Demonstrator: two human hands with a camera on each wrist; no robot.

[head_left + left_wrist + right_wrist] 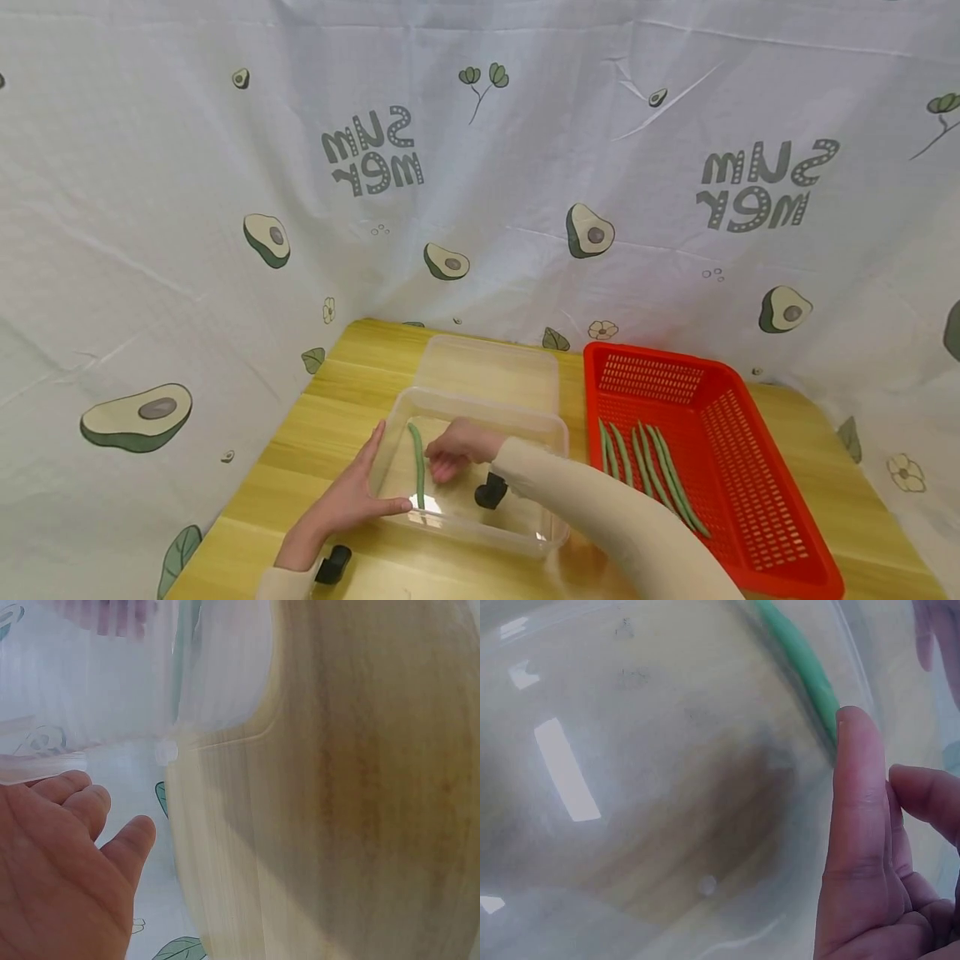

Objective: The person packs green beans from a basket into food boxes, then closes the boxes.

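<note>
From my remote station: left hand (348, 496) spread wide at the near-left corner of a clear container (491, 402), its thumb on the near rim and fingers along the left wall, apparently steadying it. Right hand (461, 450) inside, beside a green bean (419, 467); the right wrist view has the index finger straight, its tip overlapping the bean, thumb slightly apart; I see no pinch. Bean lies lengthwise on the container floor near the left wall. I judge the step in hand as placing or aligning it; the next move would call for lifting the right hand clear and reaching toward the beans (677, 487) in the red basket (720, 450) to the right. Behind the container, a flat translucent sheet (487, 367), possibly a lid.
</note>
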